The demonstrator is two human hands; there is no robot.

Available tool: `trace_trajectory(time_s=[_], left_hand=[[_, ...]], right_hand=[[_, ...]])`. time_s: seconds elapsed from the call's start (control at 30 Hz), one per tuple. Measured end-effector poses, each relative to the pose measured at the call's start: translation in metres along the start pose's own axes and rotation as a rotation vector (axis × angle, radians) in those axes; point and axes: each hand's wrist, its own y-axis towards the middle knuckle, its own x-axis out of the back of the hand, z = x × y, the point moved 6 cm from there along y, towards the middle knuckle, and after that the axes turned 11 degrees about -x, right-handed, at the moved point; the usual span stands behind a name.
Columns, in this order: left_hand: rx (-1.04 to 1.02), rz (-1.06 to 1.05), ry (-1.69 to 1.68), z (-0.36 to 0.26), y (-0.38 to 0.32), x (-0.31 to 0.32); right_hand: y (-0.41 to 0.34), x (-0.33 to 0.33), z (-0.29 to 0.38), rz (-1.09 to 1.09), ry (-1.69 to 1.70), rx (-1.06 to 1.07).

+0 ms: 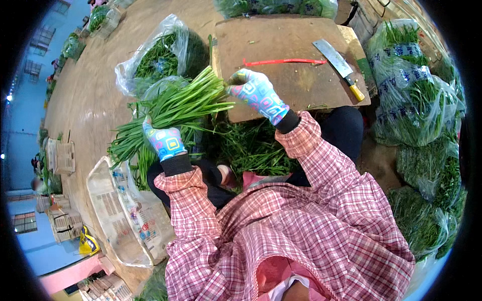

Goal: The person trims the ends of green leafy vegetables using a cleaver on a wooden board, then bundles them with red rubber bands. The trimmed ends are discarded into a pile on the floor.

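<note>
My left hand [163, 139], in a patterned blue glove, grips a bunch of long green leafy stalks [188, 98] that points up and to the right. Beside the stalk ends is my right hand [258, 94], gloved alike, with its fingers curled; whether it pinches a stalk I cannot tell. Beyond it a red strip [284, 61] lies across a wooden board [271, 41]. A cleaver [335, 62] with a yellow-ended handle rests at the board's right side, its blade pointing away from me. Loose greens [256, 146] are heaped below the board, between my legs.
An open plastic bag of greens [162, 56] stands left of the board. A white plastic crate [120, 214] is at my lower left. Large bags of greens [406, 82] line the right side, and another bag [278, 7] lies beyond the board.
</note>
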Motion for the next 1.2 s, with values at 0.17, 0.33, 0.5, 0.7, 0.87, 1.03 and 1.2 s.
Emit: trace_trajectory(time_s=[0.17, 0.33, 0.5, 0.7, 0.87, 1.03, 1.2], left_hand=[[0.091, 0.000, -0.048, 0.005, 0.018, 0.010], [0.010, 0.046, 0.041, 0.007, 0.025, 0.015], [-0.065, 0.018, 0.066, 0.011, 0.021, 0.018], [-0.173, 0.039, 0.242, 0.005, 0.007, 0.004], [-0.325, 0.138, 0.497, -0.003, 0.002, 0.000], [-0.453, 0.242, 0.897, 0.002, 0.011, 0.014], [-0.424, 0.246, 0.665, 0.004, 0.030, 0.022]], right_hand=[[-0.013, -0.017, 0.002, 0.149, 0.442, -0.049], [-0.001, -0.035, -0.026, 0.117, 0.251, -0.053], [-0.001, -0.031, -0.005, 0.030, -0.107, 0.151], [0.003, -0.049, -0.035, 0.174, 0.540, -0.169], [0.005, -0.051, -0.038, -0.013, 0.484, -0.030], [-0.001, -0.052, -0.033, -0.098, 0.549, -0.049], [0.002, -0.046, -0.039, -0.127, 0.833, -0.007]])
